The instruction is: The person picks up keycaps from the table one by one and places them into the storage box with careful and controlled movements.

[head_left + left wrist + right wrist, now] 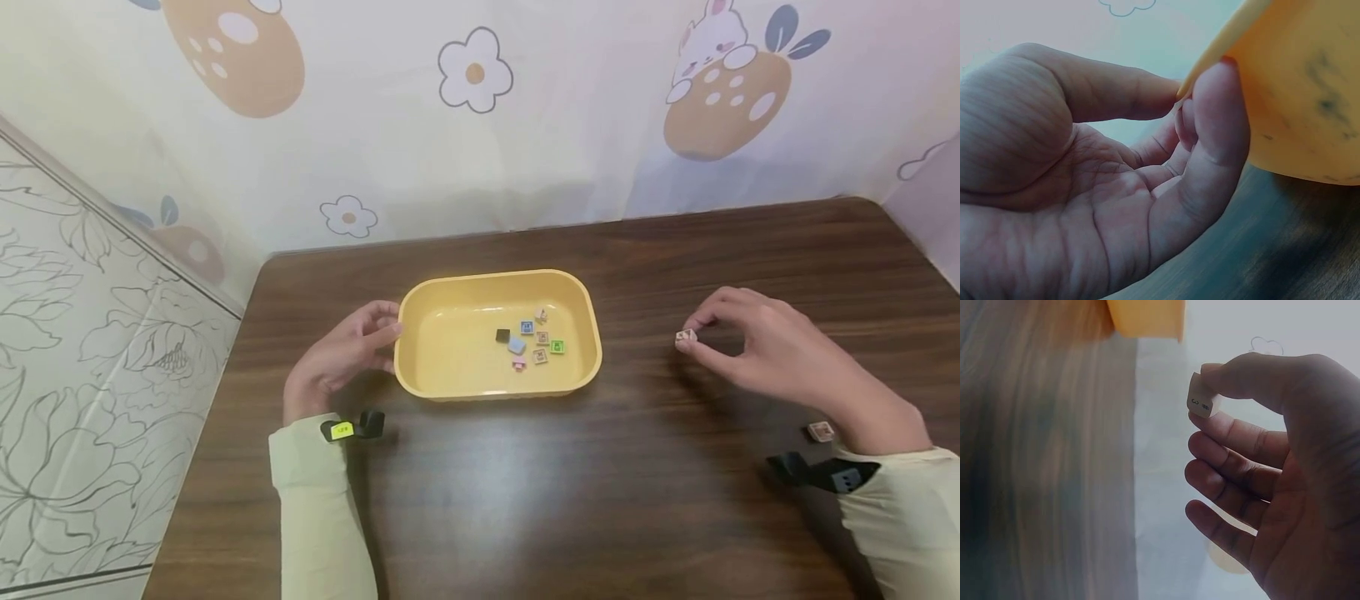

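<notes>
In the head view my left hand (347, 354) is at the left end of a yellow plastic tray (442, 348). The left wrist view has the thumb and fingers pinching the tray's rim (1216, 47). My right hand (787, 346) is off to the right of the tray, above the table, pinching a small white keycap (686, 337) between thumb and index finger. A "3" and "#" show on the keycap (1202, 403) in the right wrist view, where the other fingers are spread apart from it. Several small keycaps (527, 328) lie in the tray's right half, among them a black one (503, 335) and a green one (557, 347).
Another keycap (821, 431) lies on the dark wooden table (570, 492), close to my right wrist. A patterned curtain (570, 142) hangs behind the table's far edge. To the left is a panel with line-drawn flowers (97, 400).
</notes>
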`<control>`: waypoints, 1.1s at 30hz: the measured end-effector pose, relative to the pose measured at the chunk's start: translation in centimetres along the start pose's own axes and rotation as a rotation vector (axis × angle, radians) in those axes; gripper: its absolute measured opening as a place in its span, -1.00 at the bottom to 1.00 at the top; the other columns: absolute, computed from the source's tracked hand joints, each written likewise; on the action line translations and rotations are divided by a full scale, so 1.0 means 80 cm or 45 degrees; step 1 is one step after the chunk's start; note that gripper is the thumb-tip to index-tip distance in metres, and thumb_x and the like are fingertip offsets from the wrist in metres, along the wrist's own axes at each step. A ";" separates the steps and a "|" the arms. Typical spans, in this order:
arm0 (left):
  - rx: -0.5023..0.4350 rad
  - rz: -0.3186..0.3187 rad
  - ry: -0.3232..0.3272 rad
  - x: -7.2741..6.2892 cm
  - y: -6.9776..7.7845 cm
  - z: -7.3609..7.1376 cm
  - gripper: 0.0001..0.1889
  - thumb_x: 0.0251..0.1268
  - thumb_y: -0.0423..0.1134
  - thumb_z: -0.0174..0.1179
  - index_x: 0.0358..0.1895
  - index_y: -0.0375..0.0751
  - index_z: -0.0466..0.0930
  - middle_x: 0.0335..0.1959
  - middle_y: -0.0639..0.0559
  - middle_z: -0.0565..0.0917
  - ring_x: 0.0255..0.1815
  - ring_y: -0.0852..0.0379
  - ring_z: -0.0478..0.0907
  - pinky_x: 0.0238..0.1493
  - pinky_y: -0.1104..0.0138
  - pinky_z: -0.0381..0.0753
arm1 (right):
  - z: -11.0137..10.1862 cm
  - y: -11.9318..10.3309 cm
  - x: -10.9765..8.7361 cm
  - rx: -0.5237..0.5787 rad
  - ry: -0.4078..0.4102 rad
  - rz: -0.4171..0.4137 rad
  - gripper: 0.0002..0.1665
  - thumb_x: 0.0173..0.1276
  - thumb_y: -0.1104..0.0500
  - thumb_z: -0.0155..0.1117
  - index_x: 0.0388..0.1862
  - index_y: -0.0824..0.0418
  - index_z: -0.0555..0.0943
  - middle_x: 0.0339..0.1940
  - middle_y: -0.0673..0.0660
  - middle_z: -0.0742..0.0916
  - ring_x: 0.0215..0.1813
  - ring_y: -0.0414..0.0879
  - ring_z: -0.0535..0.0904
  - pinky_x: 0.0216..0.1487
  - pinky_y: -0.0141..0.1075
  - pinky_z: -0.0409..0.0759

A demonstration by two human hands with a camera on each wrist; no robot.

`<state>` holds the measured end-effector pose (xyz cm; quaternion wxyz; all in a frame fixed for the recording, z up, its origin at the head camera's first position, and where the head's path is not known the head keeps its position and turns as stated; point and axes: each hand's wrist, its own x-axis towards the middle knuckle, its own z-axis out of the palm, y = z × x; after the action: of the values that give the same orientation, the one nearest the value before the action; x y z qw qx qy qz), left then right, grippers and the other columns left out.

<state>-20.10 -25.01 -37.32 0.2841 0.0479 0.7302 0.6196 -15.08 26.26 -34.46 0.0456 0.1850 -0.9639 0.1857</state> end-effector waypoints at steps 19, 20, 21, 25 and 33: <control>0.000 -0.018 0.015 0.001 0.002 -0.001 -0.56 0.67 -0.33 0.00 0.45 -0.41 0.20 0.14 -0.23 0.56 0.04 0.00 0.66 -0.09 0.16 0.82 | 0.001 -0.028 0.038 0.136 -0.001 -0.019 -0.79 0.24 0.07 0.65 -0.23 -0.14 0.75 -0.14 -0.09 0.76 -0.17 -0.25 0.55 -0.30 -0.37 0.50; 0.001 -0.018 0.015 0.000 0.003 -0.001 -0.56 0.67 -0.32 0.00 0.45 -0.41 0.20 0.14 -0.22 0.55 0.04 0.00 0.66 -0.09 0.16 0.82 | 0.003 -0.029 0.040 0.138 0.003 -0.026 -0.79 0.23 0.07 0.65 -0.24 -0.15 0.75 -0.15 -0.11 0.76 -0.16 -0.25 0.55 -0.28 -0.37 0.51; 0.003 -0.019 0.014 0.001 0.002 -0.001 -0.56 0.67 -0.32 0.00 0.44 -0.41 0.20 0.15 -0.22 0.55 0.04 0.00 0.67 -0.08 0.16 0.83 | 0.004 -0.031 0.042 0.140 0.007 -0.036 -0.79 0.22 0.08 0.66 -0.25 -0.15 0.76 -0.17 -0.12 0.76 -0.15 -0.25 0.57 -0.26 -0.36 0.51; 0.007 -0.024 0.012 0.001 0.001 -0.001 -0.56 0.67 -0.32 0.01 0.44 -0.42 0.20 0.16 -0.23 0.53 0.05 0.01 0.67 -0.06 0.15 0.83 | 0.008 -0.040 0.050 0.160 0.005 -0.081 -0.80 0.24 0.07 0.64 -0.26 -0.17 0.75 -0.19 -0.15 0.75 -0.15 -0.21 0.60 -0.24 -0.36 0.52; 0.024 -0.033 0.022 0.002 0.001 0.000 -0.56 0.65 -0.32 0.05 0.43 -0.39 0.22 0.14 -0.28 0.60 0.04 0.00 0.68 -0.05 0.14 0.83 | 0.013 -0.052 0.064 0.193 -0.005 -0.165 -0.80 0.27 0.09 0.62 -0.27 -0.20 0.74 -0.21 -0.21 0.73 -0.14 -0.27 0.58 -0.23 -0.35 0.51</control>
<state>-20.27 -24.96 -37.29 0.2851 0.0357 0.7390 0.6094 -18.28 20.52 -33.16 0.0415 0.2501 -0.9332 0.2545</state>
